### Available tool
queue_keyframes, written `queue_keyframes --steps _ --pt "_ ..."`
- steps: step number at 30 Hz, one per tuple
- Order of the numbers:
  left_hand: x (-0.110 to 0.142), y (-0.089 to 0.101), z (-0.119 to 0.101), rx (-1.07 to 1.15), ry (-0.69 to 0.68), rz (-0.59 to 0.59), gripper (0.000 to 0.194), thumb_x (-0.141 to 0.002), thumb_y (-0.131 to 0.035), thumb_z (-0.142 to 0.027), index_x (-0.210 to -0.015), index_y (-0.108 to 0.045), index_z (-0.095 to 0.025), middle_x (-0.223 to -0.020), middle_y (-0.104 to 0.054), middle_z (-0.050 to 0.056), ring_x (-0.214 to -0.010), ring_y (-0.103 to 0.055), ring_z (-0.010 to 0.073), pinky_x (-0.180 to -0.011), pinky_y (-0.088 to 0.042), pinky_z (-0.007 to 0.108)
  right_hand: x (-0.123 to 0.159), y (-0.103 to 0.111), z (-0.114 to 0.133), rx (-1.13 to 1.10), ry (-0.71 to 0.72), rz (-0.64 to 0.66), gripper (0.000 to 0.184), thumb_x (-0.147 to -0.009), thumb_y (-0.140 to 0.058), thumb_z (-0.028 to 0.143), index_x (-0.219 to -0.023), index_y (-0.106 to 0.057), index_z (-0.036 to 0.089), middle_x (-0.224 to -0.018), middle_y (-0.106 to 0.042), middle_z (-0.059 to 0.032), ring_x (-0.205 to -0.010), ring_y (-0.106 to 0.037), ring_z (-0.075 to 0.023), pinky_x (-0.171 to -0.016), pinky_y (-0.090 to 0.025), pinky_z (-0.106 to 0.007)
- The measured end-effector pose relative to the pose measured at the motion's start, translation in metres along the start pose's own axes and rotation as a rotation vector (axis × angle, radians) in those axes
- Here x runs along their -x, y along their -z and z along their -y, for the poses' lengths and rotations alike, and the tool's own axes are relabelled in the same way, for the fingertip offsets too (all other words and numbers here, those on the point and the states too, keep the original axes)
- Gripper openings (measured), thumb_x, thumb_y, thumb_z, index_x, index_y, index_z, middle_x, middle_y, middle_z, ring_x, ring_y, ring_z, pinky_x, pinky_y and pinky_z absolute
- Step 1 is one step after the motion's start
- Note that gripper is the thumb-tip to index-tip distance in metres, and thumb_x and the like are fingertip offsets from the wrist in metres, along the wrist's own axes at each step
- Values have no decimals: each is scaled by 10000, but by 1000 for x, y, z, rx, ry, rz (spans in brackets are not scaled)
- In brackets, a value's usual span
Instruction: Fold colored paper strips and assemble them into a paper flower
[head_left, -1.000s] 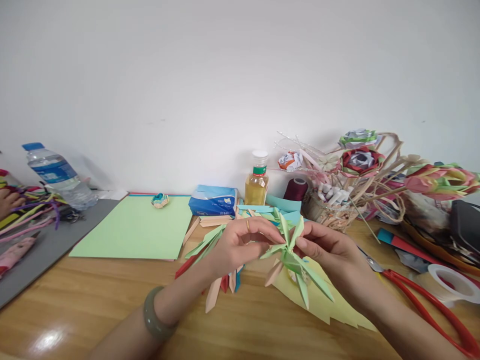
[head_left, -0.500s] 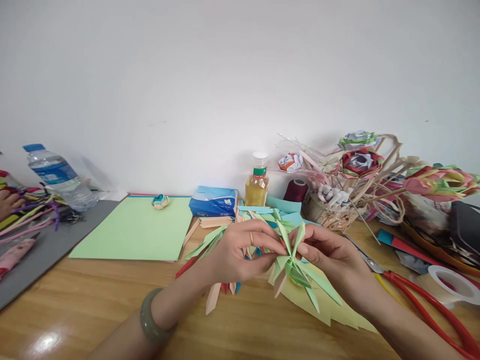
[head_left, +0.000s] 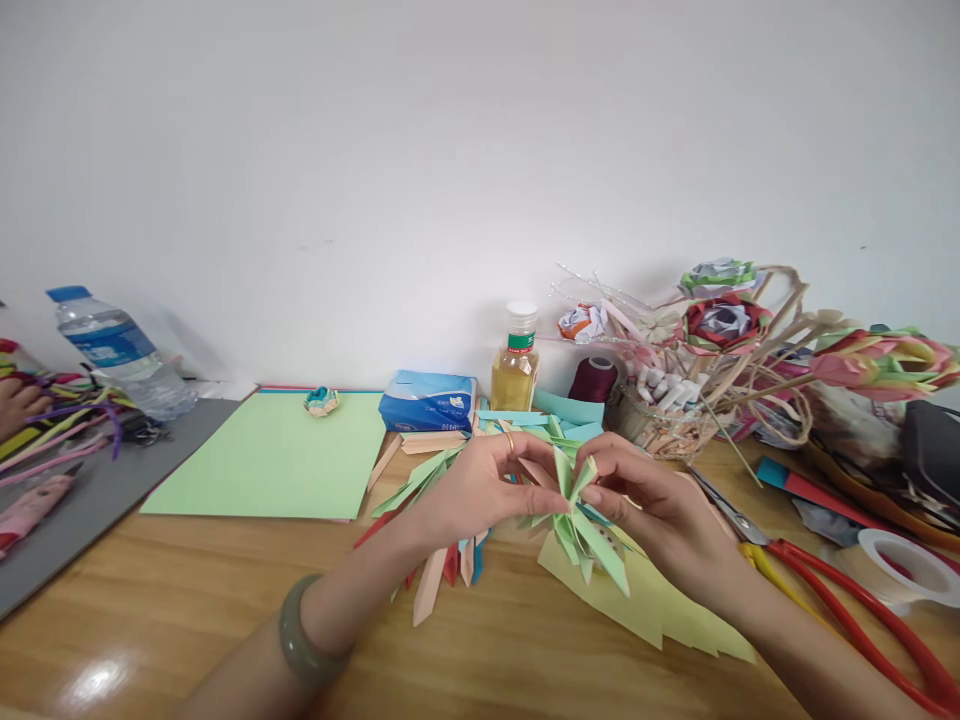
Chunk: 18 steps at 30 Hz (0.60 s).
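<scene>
Left hand [head_left: 480, 485] and right hand [head_left: 645, 500] fingertips pinching green folded-paper star [head_left: 577, 515]; uneven squeezing risking interlocked strips slipping apart or creasing.

No lettering sharp enough to read.

Pale-green folded paper piece [head_left: 577, 520] over yellow sheet [head_left: 660, 610]; light-green sheet [head_left: 277, 455], blue tissue pack [head_left: 427, 402], red-handled scissors [head_left: 847, 600], wood-grain bench [head_left: 187, 600], grey-green bangle [head_left: 300, 640].
</scene>
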<state>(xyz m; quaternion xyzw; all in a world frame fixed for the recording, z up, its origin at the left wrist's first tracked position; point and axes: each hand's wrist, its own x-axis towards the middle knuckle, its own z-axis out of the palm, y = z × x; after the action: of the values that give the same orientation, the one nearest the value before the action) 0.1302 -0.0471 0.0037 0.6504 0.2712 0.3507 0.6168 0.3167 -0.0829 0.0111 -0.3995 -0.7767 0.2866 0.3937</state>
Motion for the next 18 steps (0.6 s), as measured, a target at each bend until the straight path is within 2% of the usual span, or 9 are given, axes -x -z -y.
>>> queue_keyframes --steps 2,4,6,8,10,12,15,18 --pt "1 -2 0 -16 43 -45 246 -639 -730 -302 -775 -595 -148 -714 -595 -3 -678 -543 106 -646 -421 238 1 -1 3 57 4 1 126 -865 -482 254 -763 -549 224 -801 -545 -14 -746 -541 -144 -638 -463 -265" --pt "2 -5 2 -8 65 -92 264 -633 -730 -316 -784 -586 -154 -696 -587 -14 -634 -534 98 -608 -418 233 3 -3 7 124 37 -62 40 -847 -500 244 -848 -539 232 -875 -565 -27 -798 -554 -158 -666 -479 -278" --pt "3 -9 2 -19 50 -125 263 -638 -724 -314 -795 -584 -156 -707 -601 -6 -634 -546 106 -608 -432 242 6 -5 11 227 135 -165 121 -814 -549 221 -930 -521 238 -922 -579 -41 -847 -560 -175 -693 -486 -298" --pt "4 -12 2 -83 -5 -166 211 -664 -705 -282 -780 -586 -153 -727 -627 12 -677 -574 125 -644 -454 258 7 -8 14 347 262 -250 167 -786 -585 165 -921 -520 238 -872 -594 -38 -817 -568 -173 -673 -484 -297" --pt "5 -14 3 -187 -110 -226 161 -681 -692 -242 -771 -594 -152 -740 -649 26 -715 -598 142 -680 -470 270 8 -9 15 435 333 -298 160 -777 -579 107 -857 -527 234 -787 -596 -25 -742 -574 -159 -624 -479 -282" --pt "6 -15 4 -289 -267 -292 140 -689 -689 -218 -784 -607 -156 -783 -669 43 -754 -615 156 -710 -485 285 8 -10 15 483 348 -338 162 -775 -561 85 -838 -538 233 -753 -592 -23 -703 -575 -155 -589 -476 -276" --pt "6 -15 6 -417 -528 -354 107 -715 -669 -192 -804 -615 -167 -835 -683 64 -810 -632 172 -744 -504 308 8 -10 12 540 369 -362 249 -769 -556 70 -950 -572 240 -751 -577 -24 -685 -564 -150 -569 -472 -271" --pt "7 -16 7 -505 -696 -367 76 -750 -625 -151 -821 -610 -174 -830 -689 70 -814 -643 167 -728 -517 305 10 -11 9 570 419 -378 386 -761 -546 28 -1064 -578 266 -747 -548 -14 -668 -542 -132 -558 -457 -256"
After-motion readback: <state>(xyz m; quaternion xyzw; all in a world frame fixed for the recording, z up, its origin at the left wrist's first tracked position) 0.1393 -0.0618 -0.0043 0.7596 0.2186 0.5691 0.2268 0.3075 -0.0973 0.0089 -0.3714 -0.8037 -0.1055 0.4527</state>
